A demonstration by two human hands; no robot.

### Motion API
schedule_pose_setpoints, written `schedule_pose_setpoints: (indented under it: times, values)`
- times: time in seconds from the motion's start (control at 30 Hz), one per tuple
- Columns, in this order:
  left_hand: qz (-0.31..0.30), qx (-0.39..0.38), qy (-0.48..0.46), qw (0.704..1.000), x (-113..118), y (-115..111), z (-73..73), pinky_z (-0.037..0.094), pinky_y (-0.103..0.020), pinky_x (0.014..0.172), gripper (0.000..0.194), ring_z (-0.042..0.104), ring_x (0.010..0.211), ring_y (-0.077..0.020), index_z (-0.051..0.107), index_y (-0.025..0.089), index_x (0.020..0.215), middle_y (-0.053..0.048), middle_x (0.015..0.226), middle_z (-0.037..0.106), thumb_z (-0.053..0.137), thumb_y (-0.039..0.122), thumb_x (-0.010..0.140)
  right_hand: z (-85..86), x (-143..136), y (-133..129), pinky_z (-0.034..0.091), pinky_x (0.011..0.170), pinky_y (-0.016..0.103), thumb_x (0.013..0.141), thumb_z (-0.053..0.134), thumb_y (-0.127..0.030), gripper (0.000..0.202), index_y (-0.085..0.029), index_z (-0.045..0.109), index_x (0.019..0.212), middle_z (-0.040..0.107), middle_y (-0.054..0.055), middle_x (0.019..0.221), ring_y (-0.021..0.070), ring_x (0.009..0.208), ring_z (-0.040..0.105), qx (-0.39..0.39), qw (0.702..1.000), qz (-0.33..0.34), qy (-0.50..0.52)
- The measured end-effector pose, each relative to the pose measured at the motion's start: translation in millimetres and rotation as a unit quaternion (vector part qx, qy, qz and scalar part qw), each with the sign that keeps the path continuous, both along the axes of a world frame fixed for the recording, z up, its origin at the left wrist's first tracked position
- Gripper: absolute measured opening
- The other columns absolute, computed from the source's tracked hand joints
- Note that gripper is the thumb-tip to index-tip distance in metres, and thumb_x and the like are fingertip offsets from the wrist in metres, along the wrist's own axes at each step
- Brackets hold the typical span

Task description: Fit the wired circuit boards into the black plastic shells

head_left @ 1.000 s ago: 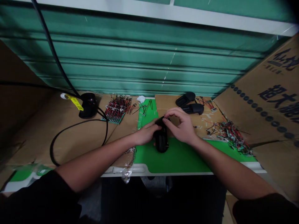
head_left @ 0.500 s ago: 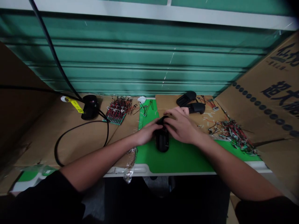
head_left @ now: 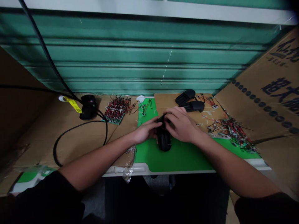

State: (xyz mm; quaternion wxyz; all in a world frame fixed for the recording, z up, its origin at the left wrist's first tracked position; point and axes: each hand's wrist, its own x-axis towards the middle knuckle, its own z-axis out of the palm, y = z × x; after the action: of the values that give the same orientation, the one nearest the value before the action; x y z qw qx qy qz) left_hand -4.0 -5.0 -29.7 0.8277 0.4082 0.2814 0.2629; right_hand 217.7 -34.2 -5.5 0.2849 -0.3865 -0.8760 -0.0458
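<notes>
A long, rounded black plastic housing [head_left: 164, 141] stands out over the green mat, its glossy lower end towards me. My left hand [head_left: 147, 130] is closed round its left side, thumb lying across the upper part. From the right, my right hand [head_left: 181, 123] bends its fingers over the same upper part, and its fingertips press there. A thin reddish line shows near those fingertips, too small to name. What lies under the fingers is hidden. Just beyond my right hand, two black plastic shells [head_left: 195, 106] rest on cardboard.
Left stands a black device [head_left: 88, 107] with cables and a yellow tag [head_left: 74, 105]. Nearby lie circuit boards with red and black wires [head_left: 115, 112]. A heap of wired small boards [head_left: 235, 132] sits at right. Cardboard walls [head_left: 277, 93] flank the green mat [head_left: 187, 158].
The housing has tilted slightly, its lower end shifting a little to the right. My right fingers have curled in closer over its upper part. The whole view has shifted slightly.
</notes>
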Motion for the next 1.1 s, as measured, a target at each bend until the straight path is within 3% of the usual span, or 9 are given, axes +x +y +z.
schedule_pose_setpoints:
  times: [0.37,0.67,0.83,1.1]
  values:
    - [-0.035,0.051,0.002,0.998,-2,3,-4.6,0.061,-0.031,0.057,0.051,0.071,0.069,-0.0182,0.061,0.021,0.12,-0.001,0.092,0.068,0.091,0.035,0.082,-5.8,4,-3,0.062,0.089,0.043,0.104,0.059,-0.017,0.013,-0.022,0.062,0.116,0.071,0.014,0.118,0.0289,0.106,0.072,-0.051,0.996,0.023,0.07]
    - [0.011,0.098,0.043,0.994,4,-1,-6.2,0.058,-0.028,0.047,0.05,0.067,0.057,-0.0153,0.061,0.02,0.117,0.002,0.084,0.068,0.089,0.037,0.079,-1.1,4,-4,0.063,0.086,0.043,0.105,0.056,-0.017,0.013,-0.02,0.064,0.115,0.075,0.015,0.117,0.0291,0.102,0.074,-0.023,1.0,0.008,0.011]
    - [0.027,0.058,0.039,0.997,1,0,1.0,0.057,-0.027,0.048,0.056,0.067,0.059,-0.0154,0.063,0.02,0.119,0.002,0.086,0.068,0.091,0.03,0.072,1.1,4,-5,0.063,0.085,0.04,0.105,0.057,-0.017,0.016,-0.021,0.066,0.117,0.074,0.014,0.117,0.0285,0.104,0.074,-0.019,0.999,0.005,0.027]
    - [-0.023,0.014,-0.024,0.999,-4,4,4.2,0.056,-0.029,0.055,0.044,0.07,0.064,-0.018,0.068,0.018,0.117,-0.003,0.086,0.072,0.086,0.025,0.077,-0.3,6,-4,0.064,0.086,0.041,0.106,0.056,-0.018,0.018,-0.022,0.065,0.121,0.073,0.014,0.116,0.028,0.103,0.074,-0.019,0.998,0.02,0.064]
